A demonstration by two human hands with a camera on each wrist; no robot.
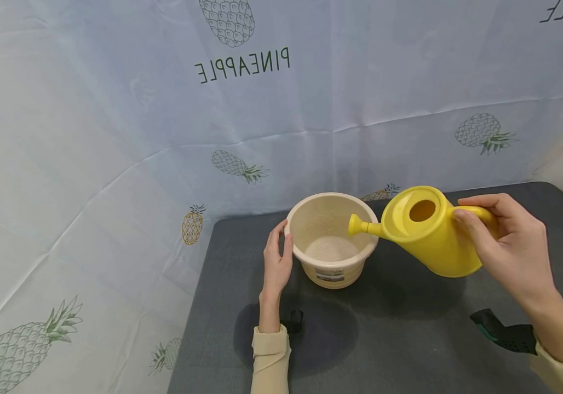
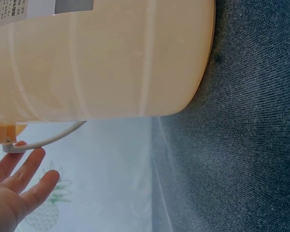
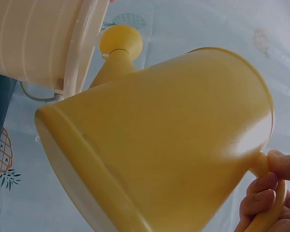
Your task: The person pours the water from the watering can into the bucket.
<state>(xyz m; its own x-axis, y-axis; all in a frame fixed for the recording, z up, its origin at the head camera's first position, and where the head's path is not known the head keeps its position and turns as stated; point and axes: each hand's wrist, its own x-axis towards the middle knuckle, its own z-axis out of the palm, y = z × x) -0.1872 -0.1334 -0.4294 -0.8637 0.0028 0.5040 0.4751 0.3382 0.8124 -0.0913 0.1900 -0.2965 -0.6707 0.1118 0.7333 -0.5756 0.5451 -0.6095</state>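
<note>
A cream plastic bucket (image 1: 332,273) stands upright on the dark table, with a printed label on its near side. My left hand (image 1: 278,262) rests at the bucket's left rim, its loosely extended fingers (image 2: 36,191) beside the wire handle (image 2: 53,137). With my right hand (image 1: 518,241) I grip the handle of a yellow watering can (image 1: 439,246), held above the table and tilted left. Its flared spout tip (image 1: 357,225) is over the bucket's opening. The bucket's inner bottom (image 1: 329,249) looks pale and rippled; whether water is flowing I cannot tell.
The dark grey tabletop (image 1: 390,350) extends under both arms. Behind and to the left hangs a pale curtain (image 1: 128,115) printed with pineapples, close to the table's back edge. Black straps (image 1: 508,334) are on the wrists.
</note>
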